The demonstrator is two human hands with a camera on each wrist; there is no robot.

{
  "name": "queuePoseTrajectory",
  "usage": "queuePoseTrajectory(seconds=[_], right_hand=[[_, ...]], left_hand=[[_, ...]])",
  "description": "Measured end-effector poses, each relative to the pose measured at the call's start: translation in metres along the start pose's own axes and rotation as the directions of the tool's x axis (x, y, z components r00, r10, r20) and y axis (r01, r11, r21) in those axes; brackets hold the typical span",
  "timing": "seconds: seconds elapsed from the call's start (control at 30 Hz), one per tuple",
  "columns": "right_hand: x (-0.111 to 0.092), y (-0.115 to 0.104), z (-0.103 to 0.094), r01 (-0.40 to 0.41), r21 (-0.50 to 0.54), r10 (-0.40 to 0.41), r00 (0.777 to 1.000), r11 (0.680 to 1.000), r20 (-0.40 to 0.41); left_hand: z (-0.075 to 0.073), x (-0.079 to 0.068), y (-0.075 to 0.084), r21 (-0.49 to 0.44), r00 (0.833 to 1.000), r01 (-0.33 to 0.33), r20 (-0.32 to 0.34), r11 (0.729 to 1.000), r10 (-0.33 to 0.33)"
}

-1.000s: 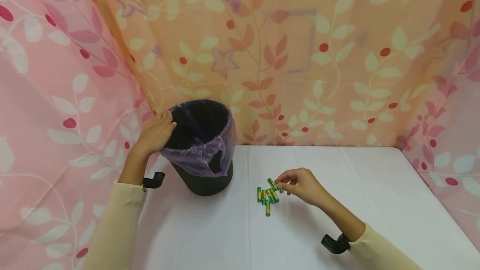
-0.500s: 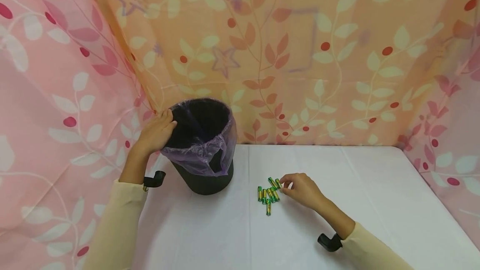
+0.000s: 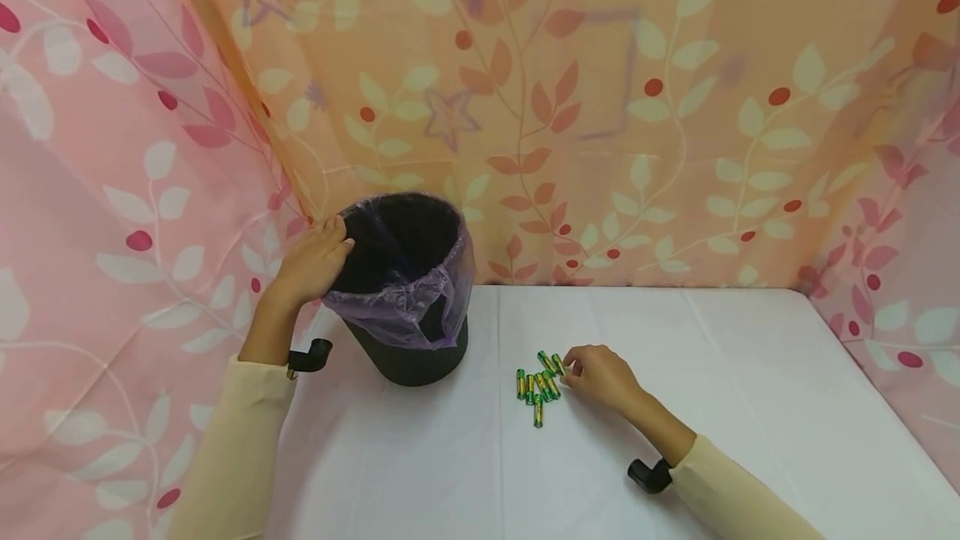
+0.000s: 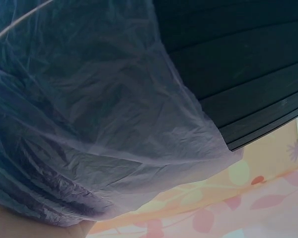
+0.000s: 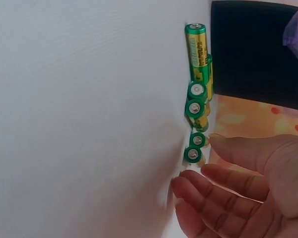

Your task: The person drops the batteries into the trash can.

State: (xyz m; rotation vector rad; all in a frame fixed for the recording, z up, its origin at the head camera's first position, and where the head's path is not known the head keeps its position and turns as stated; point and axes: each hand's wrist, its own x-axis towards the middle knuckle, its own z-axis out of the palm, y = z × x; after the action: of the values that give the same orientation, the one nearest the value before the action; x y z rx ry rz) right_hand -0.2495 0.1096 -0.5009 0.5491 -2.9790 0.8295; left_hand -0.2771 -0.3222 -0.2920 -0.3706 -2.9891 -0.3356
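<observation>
A black trash bin (image 3: 420, 363) lined with a thin purple plastic bag (image 3: 405, 307) stands at the left, its mouth tilted toward me. My left hand (image 3: 313, 263) grips its rim on the left side; in the left wrist view the bag (image 4: 119, 109) hangs over the bin's ribbed wall (image 4: 238, 69). Several green and yellow batteries (image 3: 538, 390) lie in a loose cluster on the table. At the cluster's right end is my right hand (image 3: 603, 375), fingertips beside the nearest battery (image 5: 192, 154). Its thumb and fingers (image 5: 221, 196) are spread apart in the right wrist view.
A white cloth covers the table (image 3: 675, 340). Patterned curtains (image 3: 570, 107) hang behind it and at both sides. Black wrist cameras (image 3: 649, 476) are strapped on both forearms.
My right hand has drawn slightly right and back from the end battery, which shows more fully now. The left hand stays on the bin's rim, and the batteries lie much as before.
</observation>
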Motion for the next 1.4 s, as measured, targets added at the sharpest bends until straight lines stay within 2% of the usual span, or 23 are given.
queuePoseTrajectory(seconds=[0.33, 1.13, 1.4], right_hand=[[0.006, 0.002, 0.004, -0.011, -0.031, 0.012, 1.000, 0.999, 0.018], [0.013, 0.003, 0.008, -0.060, -0.057, 0.060, 0.998, 0.997, -0.001], [0.017, 0.009, 0.008, -0.085, -0.029, 0.086, 0.996, 0.996, 0.020]], left_hand=[[-0.001, 0.000, 0.000, -0.008, 1.000, 0.012, 0.012, 1.000, -0.012], [0.000, 0.002, 0.000, -0.003, 1.000, 0.023, 0.010, 1.000, -0.023], [-0.001, 0.001, 0.000, -0.014, 0.999, 0.034, 0.021, 0.999, -0.034]])
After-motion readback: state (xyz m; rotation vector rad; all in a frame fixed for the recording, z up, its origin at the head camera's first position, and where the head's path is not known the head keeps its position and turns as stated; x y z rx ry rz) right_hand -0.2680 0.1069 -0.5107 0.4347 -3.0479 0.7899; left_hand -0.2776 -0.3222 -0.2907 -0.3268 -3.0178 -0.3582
